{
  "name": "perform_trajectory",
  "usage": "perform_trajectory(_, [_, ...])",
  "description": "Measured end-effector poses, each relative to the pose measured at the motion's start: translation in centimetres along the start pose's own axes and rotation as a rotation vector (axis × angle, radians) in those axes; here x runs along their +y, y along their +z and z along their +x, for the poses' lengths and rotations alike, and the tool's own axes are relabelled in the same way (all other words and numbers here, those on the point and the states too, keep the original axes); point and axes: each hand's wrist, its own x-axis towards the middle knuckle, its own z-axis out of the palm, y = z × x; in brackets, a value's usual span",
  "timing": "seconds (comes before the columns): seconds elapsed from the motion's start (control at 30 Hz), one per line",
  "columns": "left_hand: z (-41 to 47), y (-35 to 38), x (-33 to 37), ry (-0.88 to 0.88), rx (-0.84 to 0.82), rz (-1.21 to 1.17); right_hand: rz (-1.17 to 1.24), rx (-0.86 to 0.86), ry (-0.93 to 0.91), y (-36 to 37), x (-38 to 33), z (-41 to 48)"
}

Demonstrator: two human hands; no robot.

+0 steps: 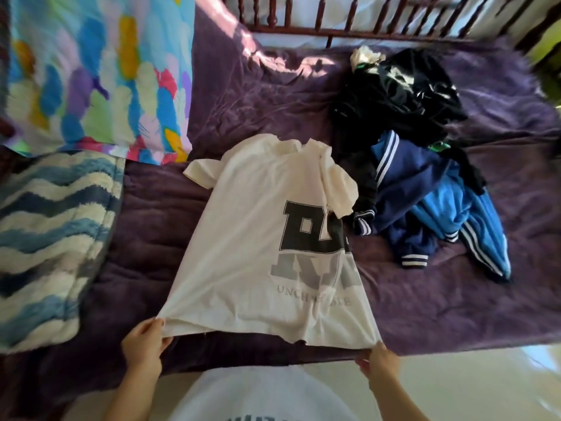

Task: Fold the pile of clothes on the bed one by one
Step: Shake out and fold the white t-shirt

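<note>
A white T-shirt (252,238) with dark block letters lies spread on the purple bed cover (145,238), collar away from me. Its right sleeve is flipped over the chest. My left hand (145,341) pinches the hem's left corner and my right hand (379,360) pinches the right corner, pulling the hem taut at the bed's near edge. To the right sits the pile of clothes (419,165): black garments at the back, a navy jacket with white stripes and a bright blue piece in front.
A colourful feather-print quilt (91,74) covers the far left. A blue-and-white wavy blanket (48,238) lies at the left edge. A dark wooden railing (334,19) runs along the far side. Pale floor (485,384) shows at the lower right.
</note>
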Motion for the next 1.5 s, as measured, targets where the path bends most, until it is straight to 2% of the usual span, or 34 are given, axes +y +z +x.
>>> perform_trajectory(0.13, [-0.4, -1.0, -1.5, 0.039, -0.054, 0.014, -0.714, 0.104, -0.43, 1.0, 2.7, -1.2])
perform_trajectory(0.2, [-0.4, -1.0, -1.4, 0.039, -0.083, 0.002, -1.117, 0.004, -0.665, 2.3, 3.0, -2.2])
perform_trajectory(0.27, [-0.4, -0.7, -1.0, 0.001, -0.155, -0.017, -1.384, -0.087, -0.829, 3.7, 2.8, -2.2])
perform_trajectory(0.37, [-0.4, -0.7, -0.6, -0.016, -0.309, 0.005, -1.484, -0.135, -0.87, 4.8, 1.9, -1.4])
perform_trajectory(0.43, [0.0, -0.7, -0.9, 0.044, -0.361, 0.148, -1.489, -0.186, -0.848, 4.6, 1.0, -0.6])
perform_trajectory(0.5, [0.5, -0.6, -1.2, 0.129, -0.332, 0.298, -1.506, -0.217, -0.855, 3.7, 0.2, 0.0])
perform_trajectory(0.57, [1.0, -0.2, -1.3, 0.18, -0.215, 0.31, -1.548, -0.194, -0.906, 2.6, -0.8, 0.6])
perform_trajectory(0.67, [1.1, 0.8, -0.7, 0.305, -0.07, 0.319, -1.491, -0.105, -1.014, 0.9, -2.4, 0.6])
perform_trajectory(0.73, [0.7, 1.0, 0.2, 0.433, -0.051, 0.326, -1.27, -0.027, -1.097, -0.3, -3.3, -0.1])
perform_trajectory(0.87, [-0.1, -1.4, 2.8, 0.671, -0.052, 0.314, -0.654, 0.21, -1.18, -3.9, -4.6, -2.0])
perform_trajectory(0.97, [0.5, -5.1, 3.6, 0.756, -0.046, 0.383, -0.466, 0.321, -1.226, -6.7, -4.3, -2.9])
perform_trajectory(1.07, [0.9, -6.9, 3.3, 0.736, -0.038, 0.442, -0.379, 0.279, -1.016, -6.9, -2.8, -3.0])
perform_trajectory(1.13, [0.8, -6.4, 2.6, 0.71, -0.064, 0.483, -0.42, 0.215, -0.859, -5.7, -1.3, -2.3])
perform_trajectory(1.27, [1.4, -4.0, 0.5, 0.466, -0.176, 0.31, -0.526, 0.15, -0.577, -3.1, 1.0, -0.6])
perform_trajectory(1.37, [1.6, -3.1, -0.2, 0.273, -0.192, 0.205, -0.528, 0.13, -0.473, -1.9, 1.4, 0.0])
perform_trajectory(1.5, [1.2, -3.1, 0.1, 0.102, -0.246, 0.128, -0.453, 0.039, -0.391, -0.6, 0.8, 0.0])
